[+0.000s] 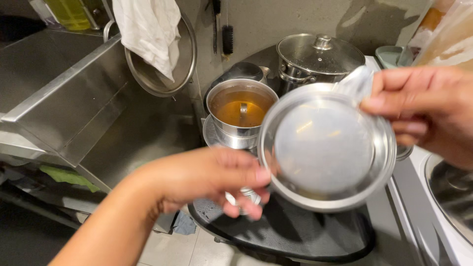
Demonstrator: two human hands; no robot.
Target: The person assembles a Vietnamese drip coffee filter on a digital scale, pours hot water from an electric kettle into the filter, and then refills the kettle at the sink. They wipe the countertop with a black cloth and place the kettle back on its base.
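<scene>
Steel plate (327, 148) tilts between both hands, left fingers (246, 175) and right fingers (394, 101) pinching opposite rims.

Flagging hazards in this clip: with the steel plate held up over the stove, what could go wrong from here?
1. The steel plate is held only at its rim by the left hand and right hand; it might slip.
2. It hangs beside the open pot of brown liquid, so a drop could knock or splash it.
</scene>
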